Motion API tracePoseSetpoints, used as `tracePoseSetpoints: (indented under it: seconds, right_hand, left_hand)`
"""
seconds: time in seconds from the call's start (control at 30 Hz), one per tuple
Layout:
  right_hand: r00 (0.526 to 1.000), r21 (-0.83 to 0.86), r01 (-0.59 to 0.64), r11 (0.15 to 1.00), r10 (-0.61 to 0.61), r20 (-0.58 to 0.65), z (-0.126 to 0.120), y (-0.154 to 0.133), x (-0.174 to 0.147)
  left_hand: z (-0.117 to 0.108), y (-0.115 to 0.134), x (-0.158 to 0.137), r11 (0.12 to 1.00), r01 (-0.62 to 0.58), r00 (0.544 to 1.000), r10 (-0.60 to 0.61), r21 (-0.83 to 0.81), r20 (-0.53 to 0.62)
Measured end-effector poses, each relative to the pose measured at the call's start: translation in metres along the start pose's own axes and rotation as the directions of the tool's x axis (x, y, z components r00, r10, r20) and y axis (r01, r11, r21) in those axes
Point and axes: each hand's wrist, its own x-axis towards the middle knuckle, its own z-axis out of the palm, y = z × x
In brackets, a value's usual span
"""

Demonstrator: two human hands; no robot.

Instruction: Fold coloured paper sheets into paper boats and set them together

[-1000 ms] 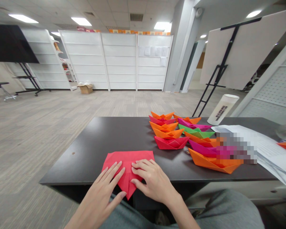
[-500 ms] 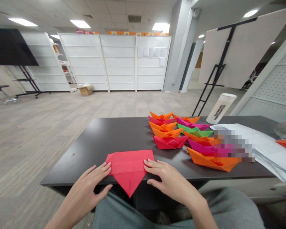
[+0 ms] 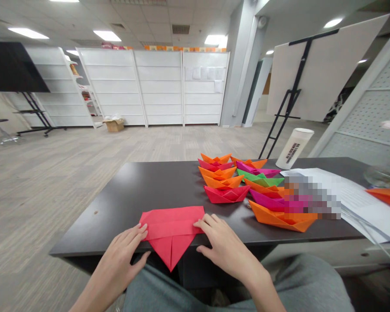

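Observation:
A folded sheet of red paper [image 3: 173,223] lies at the front edge of the table, with a straight band across it and a point hanging over the edge towards me. A vertical seam runs down that point. My left hand [image 3: 125,251] touches the paper's left side with its fingertips, thumb spread away below. On the opposite side, the fingers of my right hand [image 3: 222,240] rest bent on the paper's right edge, its thumb apart as well. Beyond my right hand stand folded paper boats, among them a red boat [image 3: 226,195] and an orange boat [image 3: 282,219].
The boats form two rows on the dark table [image 3: 117,199], with a green boat [image 3: 260,177] among them. Behind them leans a white cylinder [image 3: 294,148] with printed text. Printed sheets [image 3: 351,195] lie at the right, partly blurred out.
My right fingers have bent more at the paper's right edge. The paper stays folded the same way. The whole view has shifted slightly.

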Motion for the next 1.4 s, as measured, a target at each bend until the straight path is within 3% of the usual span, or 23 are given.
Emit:
tracePoseSetpoints:
  seconds: [0.1,0.23,0.3,0.57,0.67,0.77,0.83,0.9,1.07,1.23,1.33,1.4]
  right_hand:
    - [1.0,-0.026,0.018,1.0,-0.019,-0.014,0.002,0.0,0.0]
    - [0.999,-0.064,0.036,0.997,-0.038,-0.031,0.006,-0.002,-0.001]
    - [0.998,-0.085,0.048,0.995,-0.052,-0.044,0.007,-0.004,-0.002]
    - [0.993,0.001,0.115,0.993,-0.115,-0.01,-0.016,-0.008,-0.01]
    - [0.991,0.059,0.109,0.992,-0.104,-0.085,-0.023,-0.008,-0.013]
    - [0.977,0.195,0.065,0.979,-0.022,-0.213,-0.019,-0.001,-0.008]
    - [0.961,0.295,0.003,0.956,0.079,-0.264,-0.009,0.006,-0.001]
    - [0.948,0.347,-0.067,0.936,0.168,-0.27,0.003,0.014,0.009]
    - [0.957,0.321,-0.05,0.946,0.137,-0.255,0.024,0.024,0.024]
    - [0.958,0.255,-0.032,0.966,0.102,-0.266,0.025,0.022,0.023]
    - [0.959,0.222,-0.015,0.975,0.077,-0.272,0.023,0.022,0.022]
    - [0.959,0.202,-0.007,0.979,0.063,-0.275,0.023,0.023,0.022]
  left_hand:
    - [0.012,0.005,-0.007,0.999,0.011,0.999,-0.009,0.035,-0.051]
    - [0.03,0.007,-0.017,0.991,0.01,0.967,0.025,0.134,-0.252]
    - [0.033,0.007,-0.02,0.992,0.023,0.962,0.012,0.124,-0.273]
    - [-0.009,0.007,-0.022,0.988,-0.044,0.984,0.017,-0.147,-0.18]
    - [-0.025,0.01,-0.011,0.962,0.087,0.969,-0.143,-0.26,-0.204]
    - [-0.031,0.013,0.006,0.841,0.322,0.909,-0.403,-0.436,-0.107]
    - [-0.027,0.013,0.017,0.744,0.387,0.882,-0.472,-0.545,-0.018]
    - [-0.018,0.01,0.024,0.709,0.423,0.872,-0.487,-0.564,0.041]
    - [0.003,-0.002,0.025,0.833,0.419,0.886,-0.462,-0.362,-0.038]
    - [0.004,-0.001,0.024,0.915,0.299,0.929,-0.344,-0.273,-0.137]
    - [-0.002,-0.002,0.022,0.946,0.2,0.967,-0.232,-0.256,-0.104]
    - [-0.007,-0.006,0.02,0.969,0.089,0.995,-0.096,-0.231,-0.02]
